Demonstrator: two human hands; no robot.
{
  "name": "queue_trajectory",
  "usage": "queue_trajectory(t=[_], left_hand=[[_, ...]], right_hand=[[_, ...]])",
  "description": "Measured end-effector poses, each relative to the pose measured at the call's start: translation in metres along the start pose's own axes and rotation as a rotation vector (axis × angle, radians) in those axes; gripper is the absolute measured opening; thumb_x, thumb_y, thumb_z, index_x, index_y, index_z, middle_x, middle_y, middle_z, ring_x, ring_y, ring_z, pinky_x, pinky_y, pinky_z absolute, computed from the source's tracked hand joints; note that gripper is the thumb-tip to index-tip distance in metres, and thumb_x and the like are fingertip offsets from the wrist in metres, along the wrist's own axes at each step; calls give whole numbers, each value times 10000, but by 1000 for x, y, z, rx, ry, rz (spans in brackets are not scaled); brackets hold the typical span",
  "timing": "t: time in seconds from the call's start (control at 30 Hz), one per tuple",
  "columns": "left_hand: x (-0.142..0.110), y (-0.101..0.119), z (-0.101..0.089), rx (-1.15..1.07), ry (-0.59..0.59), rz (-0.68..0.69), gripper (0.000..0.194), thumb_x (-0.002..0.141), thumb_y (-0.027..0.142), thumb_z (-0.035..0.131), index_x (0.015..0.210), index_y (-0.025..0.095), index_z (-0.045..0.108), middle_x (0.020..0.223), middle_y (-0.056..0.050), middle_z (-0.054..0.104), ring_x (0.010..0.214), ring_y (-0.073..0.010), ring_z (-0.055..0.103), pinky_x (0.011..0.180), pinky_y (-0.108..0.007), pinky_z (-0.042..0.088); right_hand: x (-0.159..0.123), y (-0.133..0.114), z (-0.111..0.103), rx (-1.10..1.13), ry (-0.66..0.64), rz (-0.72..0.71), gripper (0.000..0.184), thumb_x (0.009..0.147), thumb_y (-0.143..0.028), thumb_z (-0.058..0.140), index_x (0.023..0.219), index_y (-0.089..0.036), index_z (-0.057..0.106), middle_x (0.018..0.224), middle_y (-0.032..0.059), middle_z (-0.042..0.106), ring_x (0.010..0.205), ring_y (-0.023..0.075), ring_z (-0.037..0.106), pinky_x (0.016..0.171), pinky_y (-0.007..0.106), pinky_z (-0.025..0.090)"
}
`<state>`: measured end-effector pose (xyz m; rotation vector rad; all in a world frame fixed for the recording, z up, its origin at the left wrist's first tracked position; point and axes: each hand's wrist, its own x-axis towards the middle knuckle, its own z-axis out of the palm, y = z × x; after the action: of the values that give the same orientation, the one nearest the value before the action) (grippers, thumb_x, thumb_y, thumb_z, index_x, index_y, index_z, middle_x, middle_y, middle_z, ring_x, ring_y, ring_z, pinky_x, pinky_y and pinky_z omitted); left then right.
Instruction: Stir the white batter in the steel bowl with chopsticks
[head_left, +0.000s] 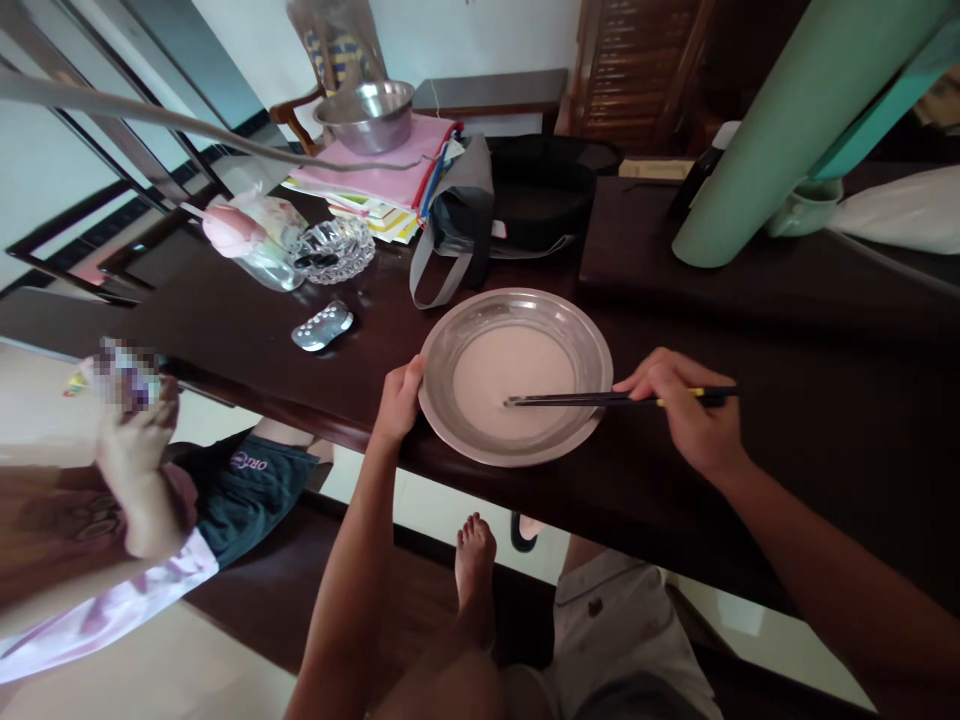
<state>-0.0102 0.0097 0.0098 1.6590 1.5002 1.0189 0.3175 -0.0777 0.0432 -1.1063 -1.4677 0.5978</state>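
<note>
Bowl (441, 402) of pale liquid (517, 365) right by worktop's (810, 420) front edge, prob. for short reach. Left hand (399, 402) clamped on bowl's left rim, w/ fingers partly hidden; presumably for steadying vs. sliding. Right hand (686, 408) wrapped round chopsticks (562, 400) well up the shafts, w/ tips in liquid; likely for control w/o wet fingers. Bag (517, 200) just beyond bowl, toward worktop's back edge, perhaps for elbow room. Remote-like gadget (322, 327) left of bowl, nearer front edge, apart from both hands.
</note>
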Motion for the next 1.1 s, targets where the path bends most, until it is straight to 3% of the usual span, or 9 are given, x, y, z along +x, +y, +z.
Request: queue_trajectory(t=[0.1, 0.23, 0.4, 0.57, 0.73, 0.87, 0.9, 1.03, 1.1], left_hand=[[0, 0, 0, 5, 13, 3, 507, 859, 611, 431, 557, 204, 406, 561, 11, 408, 584, -129, 363, 566, -268, 374], [0, 0, 0, -1, 1, 4, 511, 848, 628, 429, 565, 202, 422, 568, 9, 411, 587, -131, 364, 562, -271, 370], [0, 0, 0, -5, 2, 3, 508, 853, 619, 432, 559, 205, 410, 567, 14, 391, 583, -128, 348, 562, -271, 361], [0, -2, 0, -11, -5, -2, 500, 850, 614, 432, 566, 203, 420, 578, 12, 404, 592, -129, 360, 569, -274, 354], [1, -1, 0, -11, 6, 10, 493, 859, 589, 426, 552, 204, 400, 569, 19, 379, 581, -121, 337, 569, -271, 356], [0, 0, 0, -8, -7, 12, 483, 860, 584, 422, 568, 199, 428, 577, 12, 407, 591, -127, 359, 575, -270, 370], [0, 1, 0, -4, -9, 11, 481, 860, 583, 421, 571, 199, 430, 580, 11, 411, 595, -128, 365, 576, -270, 370], [-1, 1, 0, 9, 1, 5, 487, 860, 590, 420, 560, 206, 411, 569, 14, 396, 588, -129, 357, 567, -271, 365], [-1, 1, -1, 4, 6, 9, 490, 859, 592, 423, 556, 208, 405, 569, 16, 391, 584, -127, 349, 568, -271, 364]], right_hand=[[0, 0, 0, -89, -75, -18, 229, 941, -266, 576, 757, -250, 711, 836, 17, 747, 823, 196, 672, 771, 360, 511], [1, 1, -2, 4, 127, 11, 349, 956, -286, 551, 627, -229, 651, 676, 7, 673, 676, 170, 649, 657, 332, 486], [1, 0, -1, -63, -75, -15, 249, 948, -262, 569, 737, -245, 701, 806, 17, 738, 796, 188, 663, 744, 349, 505], [2, 1, -4, 8, 103, -13, 354, 968, -262, 532, 634, -242, 649, 672, 0, 682, 657, 169, 631, 647, 335, 477], [2, 0, -2, -86, -101, -46, 232, 948, -250, 569, 763, -253, 708, 844, 20, 747, 817, 199, 658, 759, 366, 499], [2, 1, -4, -28, 108, -31, 335, 964, -276, 544, 654, -240, 665, 698, 11, 693, 677, 177, 633, 649, 339, 468], [2, 1, -4, 11, 108, -29, 360, 969, -277, 533, 633, -235, 652, 673, 7, 683, 649, 171, 626, 634, 334, 462], [1, -2, -3, -35, -123, -53, 254, 948, -236, 558, 739, -233, 703, 817, 18, 744, 779, 180, 669, 751, 344, 501], [2, -3, -3, -89, -80, -48, 235, 940, -237, 571, 751, -235, 711, 825, 21, 738, 805, 183, 677, 762, 344, 507]])
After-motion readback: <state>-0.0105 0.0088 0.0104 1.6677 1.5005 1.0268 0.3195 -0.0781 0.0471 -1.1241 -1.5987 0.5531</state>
